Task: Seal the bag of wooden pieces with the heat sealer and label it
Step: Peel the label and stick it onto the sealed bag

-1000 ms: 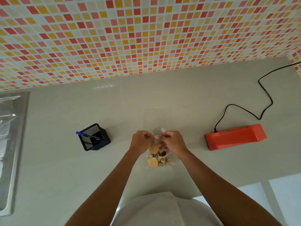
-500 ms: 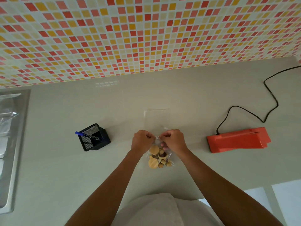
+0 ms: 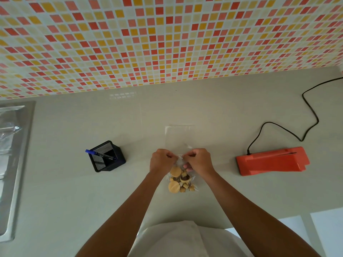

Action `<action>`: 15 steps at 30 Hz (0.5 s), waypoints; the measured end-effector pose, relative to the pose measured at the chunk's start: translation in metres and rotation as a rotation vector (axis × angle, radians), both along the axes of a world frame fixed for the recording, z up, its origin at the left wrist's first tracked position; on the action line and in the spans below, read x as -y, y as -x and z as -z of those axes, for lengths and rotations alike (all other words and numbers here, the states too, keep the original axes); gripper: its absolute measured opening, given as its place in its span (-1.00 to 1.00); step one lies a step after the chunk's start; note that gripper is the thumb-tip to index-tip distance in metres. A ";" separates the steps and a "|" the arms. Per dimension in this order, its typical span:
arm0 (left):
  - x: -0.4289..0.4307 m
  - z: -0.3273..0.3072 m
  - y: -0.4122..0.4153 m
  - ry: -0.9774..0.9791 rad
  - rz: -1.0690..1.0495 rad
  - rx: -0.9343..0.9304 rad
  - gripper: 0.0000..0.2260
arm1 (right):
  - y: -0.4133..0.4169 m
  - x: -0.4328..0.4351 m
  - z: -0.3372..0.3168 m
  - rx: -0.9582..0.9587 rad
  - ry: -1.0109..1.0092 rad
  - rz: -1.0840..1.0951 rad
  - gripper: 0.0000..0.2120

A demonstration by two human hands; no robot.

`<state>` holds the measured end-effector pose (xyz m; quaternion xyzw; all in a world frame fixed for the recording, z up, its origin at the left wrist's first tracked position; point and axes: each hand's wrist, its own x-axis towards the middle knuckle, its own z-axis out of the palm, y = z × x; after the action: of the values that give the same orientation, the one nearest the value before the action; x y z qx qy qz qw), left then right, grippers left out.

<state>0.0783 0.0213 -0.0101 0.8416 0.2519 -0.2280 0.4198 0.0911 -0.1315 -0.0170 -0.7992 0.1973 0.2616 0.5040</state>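
Clear bag point(image 3: 179, 163) of tan wooden pieces point(image 3: 174, 186); left hand point(image 3: 161, 161) and right hand point(image 3: 200, 160) fingers point(image 3: 191, 156) pinch its top.

The left hand point(image 3: 162, 161) and right hand point(image 3: 199, 162) cover the upper corners of the bag point(image 3: 179, 163). Their fingers point(image 3: 191, 154) curl inward as they pinch it, so the fingertips are concealed. The white strip point(image 3: 180, 156) between the hands is too small to read. The wooden pieces point(image 3: 174, 186) overlap, so no exact count is possible. Print on the pen point(image 3: 99, 154) is illegible, and its far end is lost against the mesh holder point(image 3: 109, 164). The cable point(image 3: 313, 115) of the heat sealer point(image 3: 271, 162) exits at the right edge. The sink point(image 3: 18, 164) is cut off by the left edge, and the clear plastic point(image 3: 9, 130) inside it cannot be identified. Both forearms are cut off by the bottom edge.
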 end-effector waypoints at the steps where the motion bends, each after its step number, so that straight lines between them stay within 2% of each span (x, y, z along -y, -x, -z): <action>1: 0.000 0.000 0.000 -0.004 0.007 -0.005 -0.95 | 0.000 0.000 0.000 -0.002 0.002 -0.004 -0.94; 15: 0.001 0.002 -0.001 -0.037 0.033 -0.009 -0.93 | 0.000 0.001 -0.001 -0.021 -0.028 -0.002 -0.92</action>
<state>0.0795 0.0207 -0.0124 0.8522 0.2441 -0.2341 0.3993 0.0914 -0.1323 -0.0164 -0.7894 0.1977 0.2733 0.5129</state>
